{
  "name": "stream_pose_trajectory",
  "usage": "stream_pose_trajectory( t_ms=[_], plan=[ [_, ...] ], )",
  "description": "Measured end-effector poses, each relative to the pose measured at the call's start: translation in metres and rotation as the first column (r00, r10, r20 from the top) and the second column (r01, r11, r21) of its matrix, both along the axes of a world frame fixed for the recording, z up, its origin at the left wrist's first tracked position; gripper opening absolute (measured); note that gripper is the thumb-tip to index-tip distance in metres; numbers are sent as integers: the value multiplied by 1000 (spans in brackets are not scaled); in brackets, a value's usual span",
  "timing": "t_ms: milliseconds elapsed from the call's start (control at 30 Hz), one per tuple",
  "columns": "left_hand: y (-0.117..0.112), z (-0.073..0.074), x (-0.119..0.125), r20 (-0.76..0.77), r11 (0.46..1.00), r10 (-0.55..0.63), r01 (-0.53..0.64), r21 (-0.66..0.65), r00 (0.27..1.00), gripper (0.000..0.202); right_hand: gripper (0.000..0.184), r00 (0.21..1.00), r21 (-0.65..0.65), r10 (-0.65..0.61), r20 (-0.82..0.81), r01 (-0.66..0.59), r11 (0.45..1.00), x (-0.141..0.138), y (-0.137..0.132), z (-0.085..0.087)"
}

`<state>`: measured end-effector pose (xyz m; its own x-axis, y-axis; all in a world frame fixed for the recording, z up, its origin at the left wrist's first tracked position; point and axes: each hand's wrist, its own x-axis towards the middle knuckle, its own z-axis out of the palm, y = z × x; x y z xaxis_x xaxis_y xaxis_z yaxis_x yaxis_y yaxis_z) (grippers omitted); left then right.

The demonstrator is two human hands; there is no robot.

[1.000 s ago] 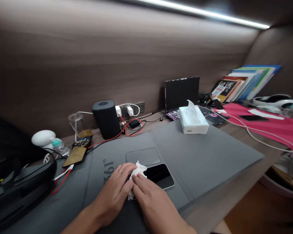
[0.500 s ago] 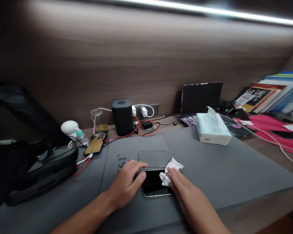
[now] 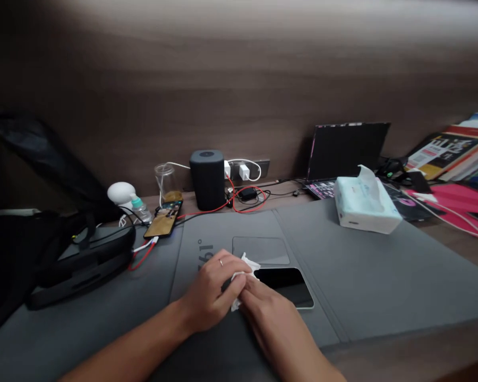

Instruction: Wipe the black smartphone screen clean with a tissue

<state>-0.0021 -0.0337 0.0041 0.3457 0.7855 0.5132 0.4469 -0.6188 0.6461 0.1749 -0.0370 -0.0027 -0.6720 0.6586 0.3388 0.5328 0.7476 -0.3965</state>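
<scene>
A phone [image 3: 287, 286] with a black screen and pale edge lies flat on the grey desk mat. My right hand [image 3: 265, 307] presses a crumpled white tissue [image 3: 250, 262] onto the phone's left part, its fingers closed over the tissue. At the phone's left end, my left hand [image 3: 213, 292], with a ring on one finger, is curled with thumb and forefinger around the end. The two hands touch or overlap there, and the phone's left end is hidden. Just behind the phone lies a thin clear rectangular sheet [image 3: 262, 250].
The desk mat [image 3: 354, 270] bears a tissue pack [image 3: 368, 209] at right, before a laptop [image 3: 348, 151]. A black speaker [image 3: 207, 183], a glass jar [image 3: 166, 183], a small pump bottle [image 3: 141, 209] and a plugged-in phone [image 3: 164, 220] stand or lie behind. A black bag [image 3: 35, 249] sits left.
My right hand has slid left with the tissue, from the phone's right part to its left end, meeting my left hand. The view has shifted slightly; the phone's right end now shows.
</scene>
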Motion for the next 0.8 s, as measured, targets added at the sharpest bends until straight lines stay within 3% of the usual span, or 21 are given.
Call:
stream_pose_trajectory(
  t_ms=[233,467,600,700,800],
  plan=[
    [-1,-7,-1,-163,989,64,-84,-121,985,29,44,996,39,-62,57,60,997,56,-16,-13],
    [-2,-9,1,-256,982,57,-100,-161,965,45,44,978,12,-208,26,207,978,98,-1,-10],
    [0,-11,-1,-238,974,92,-137,-180,967,41,37,975,-36,-212,66,215,976,91,14,-4],
    [1,-8,-1,-208,975,83,-122,-185,975,38,40,977,-31,-182,108,186,982,66,18,-1],
    [1,-1,0,-177,983,-1,-32,-183,984,40,44,986,-58,-114,120,122,991,32,13,3]
  ],
)
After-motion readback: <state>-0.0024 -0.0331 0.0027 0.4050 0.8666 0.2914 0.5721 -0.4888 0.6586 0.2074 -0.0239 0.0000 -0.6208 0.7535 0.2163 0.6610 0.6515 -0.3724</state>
